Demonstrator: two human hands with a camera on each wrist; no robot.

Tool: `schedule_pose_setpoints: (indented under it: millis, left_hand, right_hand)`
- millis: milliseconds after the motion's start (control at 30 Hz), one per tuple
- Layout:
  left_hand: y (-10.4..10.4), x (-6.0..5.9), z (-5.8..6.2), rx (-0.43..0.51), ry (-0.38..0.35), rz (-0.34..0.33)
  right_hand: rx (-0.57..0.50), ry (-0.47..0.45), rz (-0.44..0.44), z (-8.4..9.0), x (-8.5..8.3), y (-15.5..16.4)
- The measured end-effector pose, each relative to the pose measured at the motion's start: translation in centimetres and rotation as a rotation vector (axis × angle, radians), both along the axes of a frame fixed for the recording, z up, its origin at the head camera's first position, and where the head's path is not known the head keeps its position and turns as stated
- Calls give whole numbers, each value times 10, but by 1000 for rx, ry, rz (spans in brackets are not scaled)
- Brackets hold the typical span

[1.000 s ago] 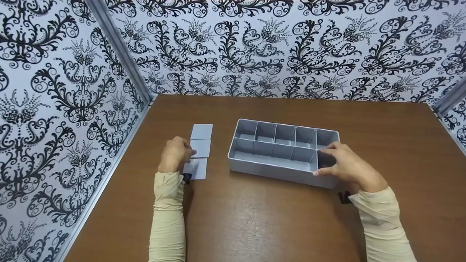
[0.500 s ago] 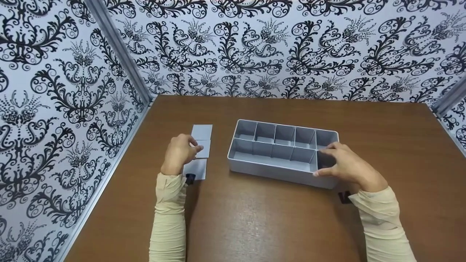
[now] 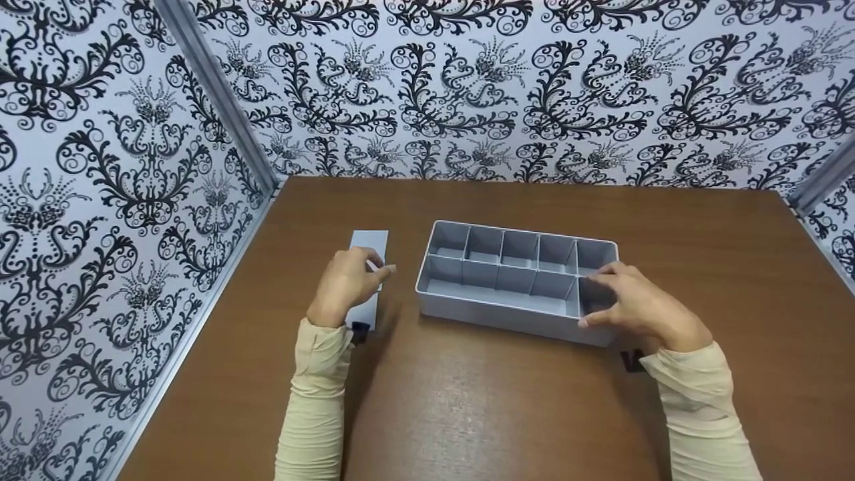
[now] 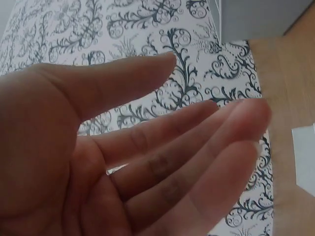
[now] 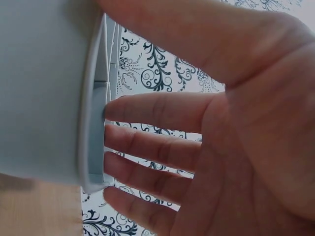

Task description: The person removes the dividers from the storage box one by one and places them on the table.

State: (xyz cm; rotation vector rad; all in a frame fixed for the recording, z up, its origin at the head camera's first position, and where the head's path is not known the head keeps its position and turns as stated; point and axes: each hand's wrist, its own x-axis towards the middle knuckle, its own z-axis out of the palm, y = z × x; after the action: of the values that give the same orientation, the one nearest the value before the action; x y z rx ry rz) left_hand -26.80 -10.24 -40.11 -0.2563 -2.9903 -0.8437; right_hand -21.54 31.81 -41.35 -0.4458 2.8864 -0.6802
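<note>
In the head view my left hand [image 3: 349, 282] is above the middle of three pale flat cards [image 3: 369, 239], which lie in a column. It covers most of the middle one. In the left wrist view its thumb and fingers stand apart with nothing between them, and one card [image 4: 306, 162] shows at the right edge. My right hand [image 3: 634, 304] holds the right end of a grey divided organizer box [image 3: 494, 312]. Its thumb is at the front wall and its fingertips meet the rim or a divider. The right wrist view shows these fingers fairly straight beside the box [image 5: 44, 88].
The brown table [image 3: 454, 401] carries the box and the cards. No contents show in the visible compartments. Patterned wall panels [image 3: 467, 87] stand behind and at the left. A small black device [image 3: 631, 361] sits under the right wrist.
My left hand has moved rightward over the cards, and its thumb and fingers are lifted further from them. The right hand has stayed at the box's right end.
</note>
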Motion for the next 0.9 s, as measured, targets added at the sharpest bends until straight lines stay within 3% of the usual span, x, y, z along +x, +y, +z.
schedule_pose_setpoints:
  millis: [433,533,767,900]
  left_hand:
    - [44,18,11,49,129,-175]
    - [63,19,11,46,142,-221]
    - [116,25,14,10,86,-289]
    - [145,29,17,-43,109,-344]
  right_hand:
    - [-18,10,-4,-1,0,0]
    - [-14,9,-9,-1,1,0]
    - [-16,0,-17,-1,2,-2]
    - [-15,0,-22,-1,1,-3]
